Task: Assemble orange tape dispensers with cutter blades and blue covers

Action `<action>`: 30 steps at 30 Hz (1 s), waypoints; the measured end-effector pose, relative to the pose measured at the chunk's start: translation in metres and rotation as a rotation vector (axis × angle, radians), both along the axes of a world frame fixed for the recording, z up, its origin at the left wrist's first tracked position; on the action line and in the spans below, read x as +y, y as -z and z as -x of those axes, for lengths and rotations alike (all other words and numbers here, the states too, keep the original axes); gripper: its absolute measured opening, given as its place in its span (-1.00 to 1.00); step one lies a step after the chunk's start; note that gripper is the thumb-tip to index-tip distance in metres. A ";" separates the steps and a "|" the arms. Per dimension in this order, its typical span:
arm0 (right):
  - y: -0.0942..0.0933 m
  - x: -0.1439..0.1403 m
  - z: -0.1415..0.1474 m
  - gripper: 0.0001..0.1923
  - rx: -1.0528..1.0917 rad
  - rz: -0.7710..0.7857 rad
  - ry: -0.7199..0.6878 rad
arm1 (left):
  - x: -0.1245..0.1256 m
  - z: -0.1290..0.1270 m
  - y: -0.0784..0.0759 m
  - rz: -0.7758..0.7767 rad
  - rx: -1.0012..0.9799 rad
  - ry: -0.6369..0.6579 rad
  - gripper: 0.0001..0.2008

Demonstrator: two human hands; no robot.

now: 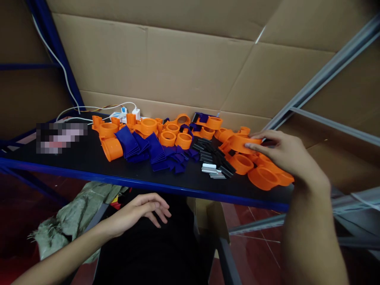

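At the right end of the black shelf, my right hand (280, 148) pinches an orange plastic ring-shaped part (239, 143) between thumb and fingers. It sits above a pile of similar orange ring parts (264, 178). My left hand (150, 208) hangs over my lap, below the shelf's front edge, fingers loosely spread with nothing in them. Nearer the middle lie black strips (204, 152) and a few silvery metal pieces (213, 170). Left of those are dark blue flat plastic pieces (156, 150), some fanned in stacks, with more orange ring parts (148, 126) behind.
The black shelf (89, 162) has a blue metal front edge. White cables and a plug (135, 113) lie at the back left, near a blurred patch. Cardboard (178, 63) walls the back; a grey metal post (326, 67) slants at right. A greenish woven sack (74, 213) lies below left.
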State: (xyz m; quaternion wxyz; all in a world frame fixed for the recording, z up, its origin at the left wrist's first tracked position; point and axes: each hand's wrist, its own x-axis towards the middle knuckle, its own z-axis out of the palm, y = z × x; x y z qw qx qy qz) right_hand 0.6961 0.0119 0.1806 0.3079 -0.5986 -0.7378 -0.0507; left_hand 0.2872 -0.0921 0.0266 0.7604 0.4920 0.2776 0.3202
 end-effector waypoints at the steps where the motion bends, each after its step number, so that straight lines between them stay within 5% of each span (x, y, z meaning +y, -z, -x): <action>1: 0.000 -0.008 0.011 -0.76 -0.009 -0.055 -0.079 | 0.000 0.000 -0.001 -0.006 -0.027 0.006 -0.72; 6: 0.009 -0.056 0.071 -0.87 0.044 -0.169 -0.512 | 0.001 0.004 -0.005 -0.082 -0.182 -0.008 -0.59; 12: 0.056 -0.106 0.136 -0.77 0.122 0.032 -0.962 | -0.005 -0.001 -0.009 -0.051 -0.368 -0.126 -0.44; 16: 0.088 -0.123 0.172 -0.77 0.052 0.017 -1.071 | -0.009 0.000 -0.015 0.128 -0.427 -0.237 -0.48; 20: 0.095 -0.110 0.180 -0.75 0.033 -0.001 -1.011 | -0.004 0.008 -0.014 0.162 -0.299 -0.388 -0.55; 26: 0.093 -0.049 0.150 -0.79 -0.124 -0.016 -0.423 | -0.001 0.008 -0.014 0.112 -0.156 -0.488 -0.66; 30: 0.096 -0.029 0.106 -0.73 -0.259 0.068 -0.222 | 0.001 0.005 -0.012 0.132 -0.103 -0.453 -0.64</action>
